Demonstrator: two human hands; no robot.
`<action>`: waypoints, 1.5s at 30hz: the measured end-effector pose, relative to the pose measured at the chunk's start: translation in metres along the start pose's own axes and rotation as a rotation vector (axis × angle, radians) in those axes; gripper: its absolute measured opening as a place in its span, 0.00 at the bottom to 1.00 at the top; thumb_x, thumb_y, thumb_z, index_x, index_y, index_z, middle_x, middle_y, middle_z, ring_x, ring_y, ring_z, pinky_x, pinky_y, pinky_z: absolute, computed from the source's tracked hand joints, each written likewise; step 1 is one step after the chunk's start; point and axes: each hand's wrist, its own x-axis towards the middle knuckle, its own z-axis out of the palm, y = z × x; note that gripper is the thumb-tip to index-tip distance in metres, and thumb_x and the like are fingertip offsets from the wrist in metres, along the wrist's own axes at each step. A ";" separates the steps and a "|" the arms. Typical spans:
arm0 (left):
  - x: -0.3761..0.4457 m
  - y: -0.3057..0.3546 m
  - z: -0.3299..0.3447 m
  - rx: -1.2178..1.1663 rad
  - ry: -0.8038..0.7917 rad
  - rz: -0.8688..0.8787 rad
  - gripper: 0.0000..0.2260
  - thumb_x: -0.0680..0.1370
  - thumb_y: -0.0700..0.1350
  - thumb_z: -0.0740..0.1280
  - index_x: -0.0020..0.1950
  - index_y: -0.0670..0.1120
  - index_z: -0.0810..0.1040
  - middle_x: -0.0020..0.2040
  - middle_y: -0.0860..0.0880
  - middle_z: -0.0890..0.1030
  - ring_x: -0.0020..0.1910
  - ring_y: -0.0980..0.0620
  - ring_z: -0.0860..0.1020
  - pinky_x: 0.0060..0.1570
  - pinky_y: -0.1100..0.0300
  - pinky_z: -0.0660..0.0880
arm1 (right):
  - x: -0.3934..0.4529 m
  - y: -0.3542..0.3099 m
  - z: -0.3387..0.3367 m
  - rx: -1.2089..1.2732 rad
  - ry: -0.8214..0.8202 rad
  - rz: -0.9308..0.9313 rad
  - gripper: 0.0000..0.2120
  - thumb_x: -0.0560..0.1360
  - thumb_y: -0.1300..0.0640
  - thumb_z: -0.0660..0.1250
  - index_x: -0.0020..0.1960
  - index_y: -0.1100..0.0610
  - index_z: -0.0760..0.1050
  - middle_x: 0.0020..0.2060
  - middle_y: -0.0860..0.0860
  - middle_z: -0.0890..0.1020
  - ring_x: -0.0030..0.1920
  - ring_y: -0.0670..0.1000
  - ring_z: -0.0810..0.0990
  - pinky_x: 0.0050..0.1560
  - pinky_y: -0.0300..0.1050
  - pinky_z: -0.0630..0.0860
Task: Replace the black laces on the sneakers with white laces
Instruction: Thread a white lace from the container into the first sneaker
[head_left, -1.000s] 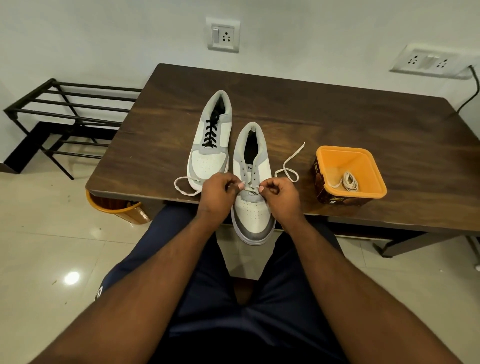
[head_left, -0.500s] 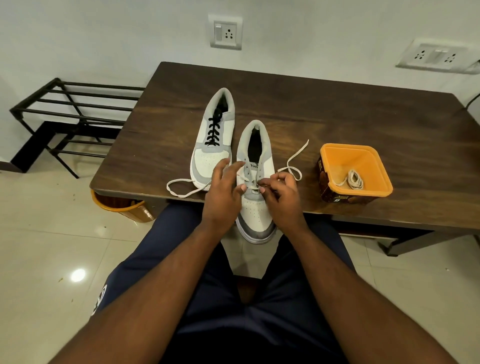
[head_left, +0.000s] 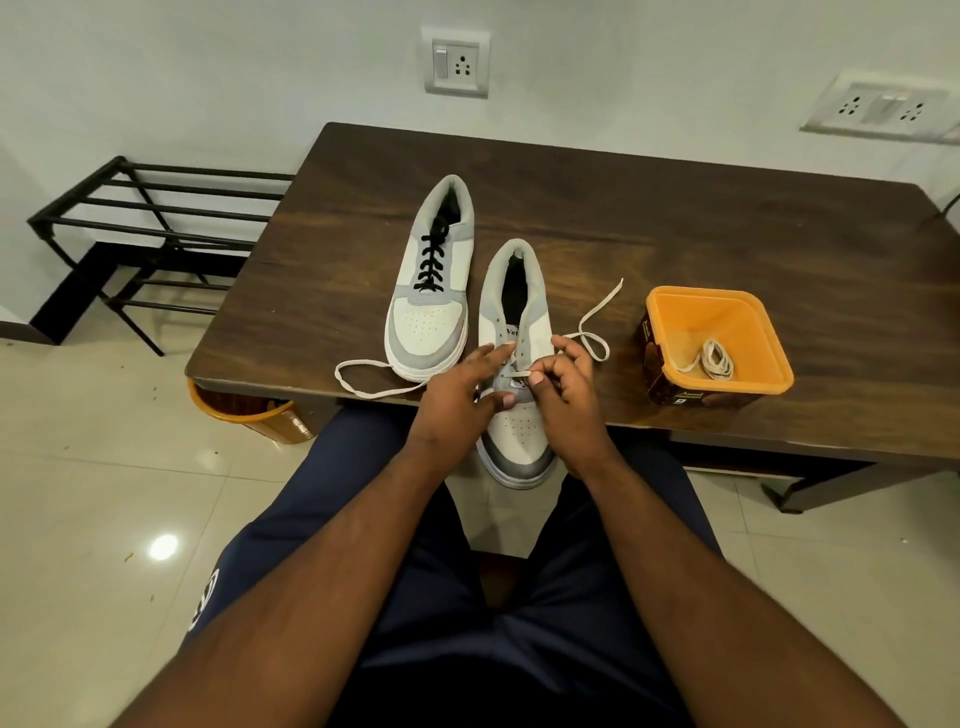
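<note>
Near shoe (head_left: 519, 436): lies under both hands, toe hanging over the table edge toward the person; light and stiff-soled, judged easy to slide, so it wants steadying while threading.
Left hand (head_left: 457, 400): fingers mostly straight, resting along the left side of the near shoe, thumb at the toe cap; it holds nothing that I can see.
Right hand (head_left: 566, 395): fingers curled, pinching the white lace (head_left: 597, 314) right at the lowest eyelets.
White lace: soft, limp and thin; one end trails left past the left hand, the other loops away to the right of the right hand. Best taken at the stiff tip, which likely feeds through a hole where the floppy middle would buckle.
Far shoe (head_left: 431, 291): beyond the left hand, black lace (head_left: 430, 260) not yet removed.
Tub (head_left: 670, 312): well right of the right hand, a second coiled lace (head_left: 714, 358) inside.
Table (head_left: 727, 234): dark wood, carries everything.
</note>
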 end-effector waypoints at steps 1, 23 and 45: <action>-0.001 -0.001 0.000 -0.018 0.001 -0.007 0.27 0.74 0.37 0.72 0.72 0.50 0.72 0.73 0.51 0.71 0.71 0.58 0.69 0.70 0.56 0.69 | 0.000 0.001 -0.001 0.038 -0.012 0.029 0.05 0.79 0.63 0.63 0.45 0.60 0.75 0.68 0.48 0.64 0.62 0.31 0.66 0.60 0.27 0.67; -0.001 0.002 0.002 0.061 0.037 0.031 0.29 0.74 0.35 0.73 0.73 0.49 0.71 0.71 0.51 0.73 0.67 0.56 0.72 0.68 0.65 0.67 | -0.006 -0.015 -0.004 0.244 -0.069 0.030 0.04 0.76 0.62 0.69 0.43 0.55 0.79 0.73 0.45 0.62 0.59 0.30 0.72 0.60 0.41 0.76; 0.012 0.010 0.004 -0.825 0.435 -0.474 0.04 0.84 0.40 0.57 0.55 0.42 0.69 0.54 0.43 0.77 0.55 0.47 0.81 0.50 0.59 0.80 | 0.013 0.000 -0.006 -0.260 0.094 -0.056 0.06 0.72 0.66 0.71 0.47 0.59 0.81 0.46 0.49 0.79 0.47 0.47 0.78 0.50 0.36 0.73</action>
